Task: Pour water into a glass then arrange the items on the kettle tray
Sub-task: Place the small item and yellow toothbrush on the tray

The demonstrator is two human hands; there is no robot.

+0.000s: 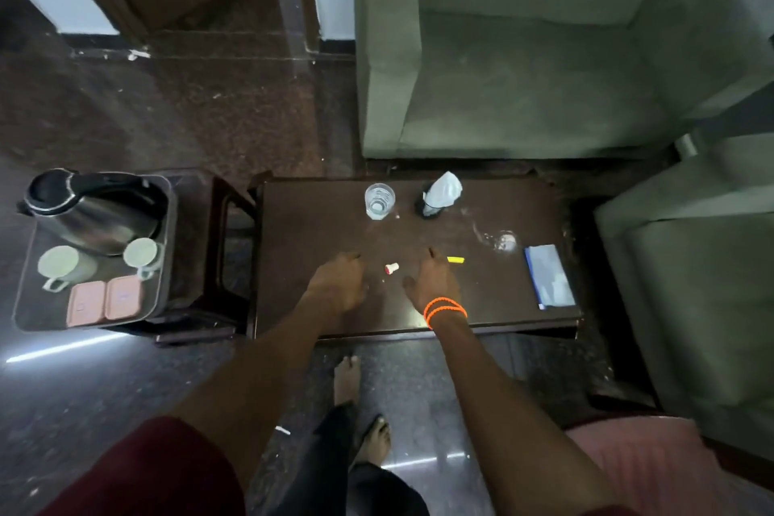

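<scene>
**Two hands over the table, glass and bottle beyond them**

Two hands hover low over the dark table (523, 306) in the head view, neither holding anything. The left hand (339, 285) is loosely curled, knuckles up; the right hand (431, 285) has its fingers spread, forefinger pointing ahead. Between them lies one small red-and-white cap (391, 268). Just right of the right forefinger lies one yellow bit (455, 260).

Beyond the hands stands one glass (379, 200), upright and apparently holding water. Right of it stands one bottle (437, 195), its top too blurred to read. Further right a wet patch (498, 241) shines, with one blue packet (548, 283) beside it.

Well left of the left hand sits the tray (167, 256) on a stool, carrying one kettle (90, 209), two cups (58, 266) and two pink boxes (104, 302).

Risks, as a judgement: a reach past the cap could knock over the glass or bottle, which stand close together. The wet patch may soak the packet or make things slip. The tray looks crowded, so adding the glass could jostle a cup.
</scene>
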